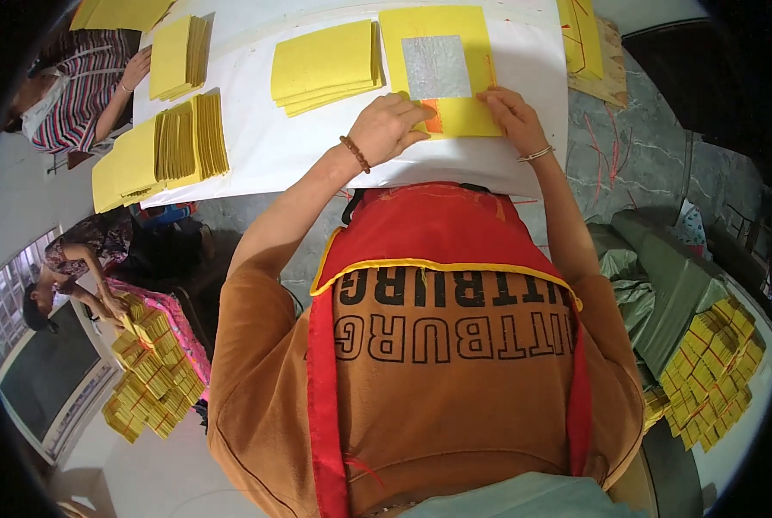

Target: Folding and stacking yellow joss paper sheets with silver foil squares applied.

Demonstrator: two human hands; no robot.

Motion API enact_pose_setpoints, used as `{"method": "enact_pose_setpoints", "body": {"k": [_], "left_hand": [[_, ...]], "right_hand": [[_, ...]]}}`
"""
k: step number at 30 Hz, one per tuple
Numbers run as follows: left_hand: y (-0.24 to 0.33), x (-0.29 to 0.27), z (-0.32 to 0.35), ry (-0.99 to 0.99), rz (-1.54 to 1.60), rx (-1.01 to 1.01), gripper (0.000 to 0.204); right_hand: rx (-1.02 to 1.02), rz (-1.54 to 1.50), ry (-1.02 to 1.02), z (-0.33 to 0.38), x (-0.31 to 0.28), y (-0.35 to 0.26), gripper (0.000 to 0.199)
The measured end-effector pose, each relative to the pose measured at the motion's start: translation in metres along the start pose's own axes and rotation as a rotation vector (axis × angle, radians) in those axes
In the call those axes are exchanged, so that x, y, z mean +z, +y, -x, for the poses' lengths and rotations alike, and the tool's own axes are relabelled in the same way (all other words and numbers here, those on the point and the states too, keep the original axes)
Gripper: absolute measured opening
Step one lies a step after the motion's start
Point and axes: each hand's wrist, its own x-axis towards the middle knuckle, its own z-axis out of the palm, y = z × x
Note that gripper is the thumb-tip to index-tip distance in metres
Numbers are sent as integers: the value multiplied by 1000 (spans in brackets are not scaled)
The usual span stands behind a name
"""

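In front of me on the white-covered table lies a stack of yellow paper sheets. Its top sheet bears a silver foil square and an orange-red patch near the lower left corner. My left hand is at that corner, fingers bent, thumb and fingertips closed around the edge beside the orange-red patch. Along the right edge my right hand has its fingers curled over the paper, the fingertips just below the foil. Parts of both hands' fingertips are hidden from view.
Left of my stack lies another yellow paper stack, with more stacks at the table's left side. Two other people work on the left. Bundled yellow paper is piled at right, near green covered goods.
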Motion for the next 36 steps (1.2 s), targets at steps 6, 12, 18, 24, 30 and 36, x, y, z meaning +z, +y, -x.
{"method": "enact_pose_setpoints", "body": {"k": [6, 12, 18, 24, 30, 36], "left_hand": [[-12, 1, -4, 20, 213, -94, 16], [-13, -4, -8, -55, 291, -221, 19], [-12, -8, -11, -91, 445, -391, 18], [-22, -3, -12, -120, 586, -429, 17], [-24, -6, -13, -115, 668, -513, 18], [-24, -3, -10, -117, 596, -486, 17]], "right_hand": [[197, -246, -25, 0, -3, 3, 32], [296, -290, -23, -1, -2, -1, 32], [235, -342, -35, -2, -4, 1, 35], [225, -330, -48, -2, -5, 0, 36], [159, -462, -87, 1, -6, -3, 24], [-48, 11, 5, -1, 0, -1, 30]]}}
